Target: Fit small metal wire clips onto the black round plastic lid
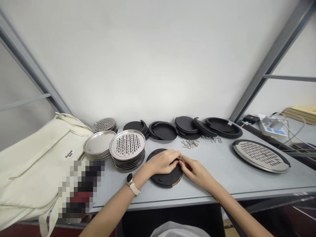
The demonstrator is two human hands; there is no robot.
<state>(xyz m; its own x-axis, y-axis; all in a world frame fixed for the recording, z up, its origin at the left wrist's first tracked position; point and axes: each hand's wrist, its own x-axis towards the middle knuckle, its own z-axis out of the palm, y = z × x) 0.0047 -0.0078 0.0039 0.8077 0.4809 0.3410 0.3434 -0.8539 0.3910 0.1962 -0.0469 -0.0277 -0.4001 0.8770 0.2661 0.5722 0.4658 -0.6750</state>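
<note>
I'm watching the black disc [164, 180], lower centre of frame, round, no long axis: left hand [166, 161] curled right over it, right hand [195, 170] bunched at its right rim. What they grip, I can't tell.

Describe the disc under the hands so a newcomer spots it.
On the grey table, go to the middle of its near side. There the left hand and right hand meet near the edge of a black disc. Unlike the black stacks by the wall, it shows an orange mark on its near-right rim.
</note>
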